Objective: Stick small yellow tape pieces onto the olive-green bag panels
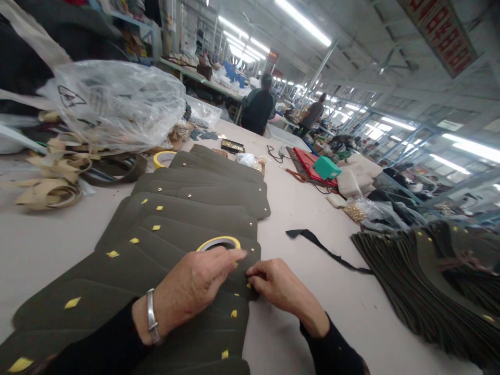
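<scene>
Dark olive panels (203, 200) lie overlapped in a long row on the table, with small yellow tape pieces (156, 227) and metal studs on them. Over the row, my left hand (191, 284) is closed on a roll of yellow tape (220, 241), whose near side the hand hides. Its fingertips are slightly blurred. At the panels' right edge, my right hand (279, 286) has thumb and forefinger pinched together, close to a small yellow piece. Whatever is between those fingertips is too small to make out.
Another tape roll (164, 159) sits at the far end of the row. A clear plastic bag (121, 104) and coiled tan strips (50, 192) are left. Rightward lie a black strip (328, 250), stacked olive panels (422, 291) and a green box (327, 167). People (258, 109) are farther back.
</scene>
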Tool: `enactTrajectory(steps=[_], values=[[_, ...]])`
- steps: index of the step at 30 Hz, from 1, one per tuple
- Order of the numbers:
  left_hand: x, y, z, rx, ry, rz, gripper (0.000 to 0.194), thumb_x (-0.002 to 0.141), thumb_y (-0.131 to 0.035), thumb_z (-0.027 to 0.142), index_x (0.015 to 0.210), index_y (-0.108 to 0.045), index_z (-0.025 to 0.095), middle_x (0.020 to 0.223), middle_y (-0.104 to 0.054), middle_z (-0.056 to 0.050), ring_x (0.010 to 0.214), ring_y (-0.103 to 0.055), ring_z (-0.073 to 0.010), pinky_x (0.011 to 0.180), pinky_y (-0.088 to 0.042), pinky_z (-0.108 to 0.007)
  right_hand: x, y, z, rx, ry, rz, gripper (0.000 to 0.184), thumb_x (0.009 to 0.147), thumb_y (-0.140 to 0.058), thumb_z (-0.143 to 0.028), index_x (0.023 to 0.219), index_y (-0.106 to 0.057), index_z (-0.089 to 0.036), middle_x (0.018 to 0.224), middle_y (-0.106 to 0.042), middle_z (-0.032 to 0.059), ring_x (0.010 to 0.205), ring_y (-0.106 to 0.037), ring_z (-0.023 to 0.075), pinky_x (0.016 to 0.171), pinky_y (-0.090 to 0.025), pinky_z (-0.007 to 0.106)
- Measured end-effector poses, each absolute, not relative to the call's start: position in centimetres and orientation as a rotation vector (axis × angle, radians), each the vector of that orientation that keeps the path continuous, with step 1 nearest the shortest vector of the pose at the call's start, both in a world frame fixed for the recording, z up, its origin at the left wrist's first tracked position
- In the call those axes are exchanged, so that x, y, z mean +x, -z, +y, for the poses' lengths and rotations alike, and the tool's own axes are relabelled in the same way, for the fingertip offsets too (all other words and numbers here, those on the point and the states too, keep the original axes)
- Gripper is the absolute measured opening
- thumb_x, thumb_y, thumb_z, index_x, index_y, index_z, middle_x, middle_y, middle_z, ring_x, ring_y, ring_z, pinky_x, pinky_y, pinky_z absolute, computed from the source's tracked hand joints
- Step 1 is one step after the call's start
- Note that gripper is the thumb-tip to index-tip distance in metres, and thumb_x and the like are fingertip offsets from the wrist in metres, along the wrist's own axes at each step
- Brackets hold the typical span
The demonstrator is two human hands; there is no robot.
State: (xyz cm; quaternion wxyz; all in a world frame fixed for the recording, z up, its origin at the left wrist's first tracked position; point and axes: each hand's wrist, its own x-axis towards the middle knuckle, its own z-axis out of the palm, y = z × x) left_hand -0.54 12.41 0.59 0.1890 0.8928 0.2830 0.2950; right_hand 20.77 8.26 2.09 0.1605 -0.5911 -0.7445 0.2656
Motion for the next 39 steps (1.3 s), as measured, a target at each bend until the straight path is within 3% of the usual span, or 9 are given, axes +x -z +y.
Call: enactTrajectory(steps=[3, 11, 15, 20, 23, 30, 34, 39], values=[[-0.4, -0.3, 12.2, 2.5, -0.901, 0.757, 0.046, 0.097, -0.04, 0.022, 0.142, -0.034, 0.025, 0.122, -0.065, -0.004, 0.11, -0.063, -0.014, 0.095, -0.051, -0.027, 20.2, -2.4, 7.6, -1.514, -0.571, -1.871, 0.02, 0.083, -0.055, -0.014, 0.094, -0.071, -0.018, 0.079, -0.072, 0.0024, 0.063, -0.062, 0.013, 0.059, -0.048, 0.023], [0.2, 0.3, 11.6, 2.581, -0.932, 0.82, 0.039, 0.098, -0.038, 0.022, 0.137, -0.034, 0.019, 0.123, -0.065, -0.008, 0.107, -0.065, -0.0154, 0.09, -0.053, -0.025, 18.5, -2.5, 7.7, -1.161, -0.288, -2.091, 0.018, 0.088, -0.05, -0.009, 0.092, -0.064, -0.019, 0.084, -0.069, 0.0064, 0.078, -0.063, 0.0163, 0.072, -0.052, 0.028], [0.2, -0.3, 11.3, 2.567, -0.871, 0.806, 0.028, 0.097, -0.039, 0.02, 0.125, -0.043, 0.021, 0.109, -0.069, -0.004, 0.093, -0.068, -0.0159, 0.079, -0.054, -0.026, 18.7, -1.5, 7.8, -1.134, -0.142, -2.095, 0.015, 0.085, -0.051, -0.007, 0.086, -0.06, -0.018, 0.074, -0.066, 0.0041, 0.069, -0.062, 0.0154, 0.065, -0.05, 0.026], [0.5, -1.0, 11.2, 2.48, -0.684, 0.922, 0.016, 0.096, -0.039, 0.019, 0.091, -0.054, 0.023, 0.08, -0.062, 0.002, 0.069, -0.062, -0.0153, 0.06, -0.047, -0.025, 18.6, -0.7, 7.6, -1.157, -0.028, -2.052, 0.017, 0.081, -0.05, -0.006, 0.083, -0.061, -0.018, 0.069, -0.064, 0.0027, 0.064, -0.06, 0.015, 0.061, -0.048, 0.026], [0.8, -0.8, 11.2, 2.499, -0.674, 0.97, 0.018, 0.095, -0.039, 0.017, 0.087, -0.054, 0.022, 0.078, -0.06, 0.0, 0.067, -0.06, -0.016, 0.058, -0.045, -0.026, 18.0, -0.6, 7.3, -1.271, -0.147, -1.937, 0.015, 0.078, -0.052, -0.008, 0.077, -0.063, -0.017, 0.064, -0.062, 0.0015, 0.058, -0.058, 0.0137, 0.057, -0.046, 0.025], [1.5, -0.2, 10.8, 2.634, -0.809, 0.903, 0.019, 0.096, -0.038, 0.016, 0.09, -0.055, 0.02, 0.082, -0.059, -0.001, 0.071, -0.058, -0.0167, 0.064, -0.048, -0.028, 20.1, 0.3, 9.2, -1.606, -1.031, -1.178, 0.011, 0.073, -0.062, -0.025, 0.069, -0.063, -0.015, 0.052, -0.061, -0.0014, 0.044, -0.058, 0.0113, 0.044, -0.046, 0.021], [1.9, 0.0, 11.5, 2.743, -0.397, 1.042, 0.013, 0.091, -0.047, 0.01, 0.092, -0.056, 0.019, 0.091, -0.062, -0.004, 0.084, -0.059, -0.021, 0.071, -0.052, -0.033, 23.1, 1.5, 10.8, -1.653, -1.165, -1.111, 0.025, 0.072, -0.067, -0.036, 0.076, -0.067, -0.012, 0.057, -0.063, -0.0005, 0.044, -0.057, 0.0092, 0.044, -0.046, 0.019], [2.3, 0.2, 11.8, 2.777, -0.167, 1.063, 0.014, 0.091, -0.046, 0.01, 0.094, -0.057, 0.018, 0.095, -0.062, -0.006, 0.087, -0.057, -0.0217, 0.075, -0.053, -0.035, 23.2, 2.1, 11.4, -1.754, -1.119, -1.281, 0.021, 0.077, -0.063, -0.033, 0.076, -0.067, -0.013, 0.055, -0.059, -0.0023, 0.045, -0.056, 0.0088, 0.045, -0.048, 0.02]])
